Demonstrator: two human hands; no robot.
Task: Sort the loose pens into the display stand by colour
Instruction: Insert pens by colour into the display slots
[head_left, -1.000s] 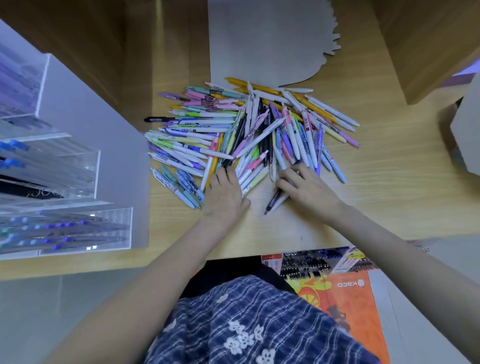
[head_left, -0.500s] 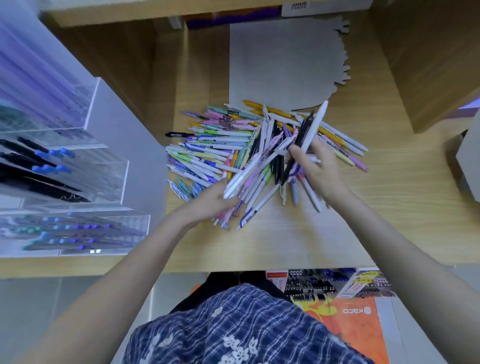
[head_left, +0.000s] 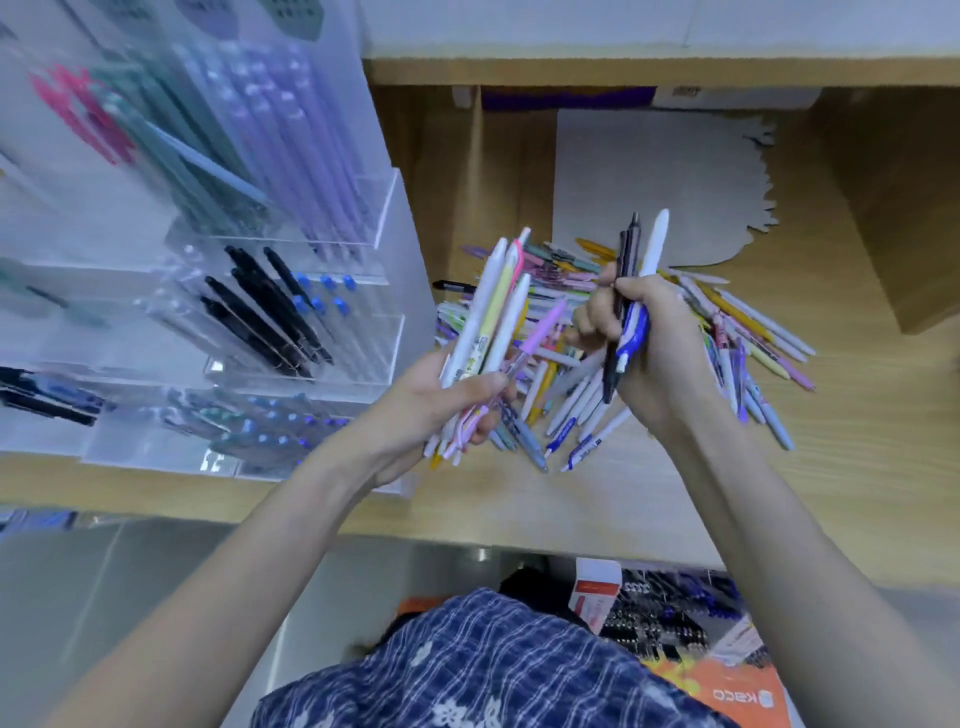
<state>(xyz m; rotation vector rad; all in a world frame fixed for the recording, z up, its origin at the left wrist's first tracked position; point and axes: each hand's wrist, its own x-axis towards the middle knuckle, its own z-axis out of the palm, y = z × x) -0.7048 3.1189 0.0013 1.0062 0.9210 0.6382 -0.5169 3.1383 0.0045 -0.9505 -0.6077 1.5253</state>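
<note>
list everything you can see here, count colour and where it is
loose pens: too many to count, mixed colours, heaped on the desk behind both hands
pens in left hand: a handful, mostly white, with pink and pale yellow, fanned upward
pens in right hand: a few, black, and white with blue grip, upright
display stand: one, clear acrylic, tiered, on the left, holding purple, teal, pink, black and blue pens
black pen: one, alone on the desk beside the stand
grey sheet: one, jagged right edge, far side of the desk
desk: one, light wood
orange box: one, below the desk edge
left hand: shut on pens
right hand: shut on pens
</note>
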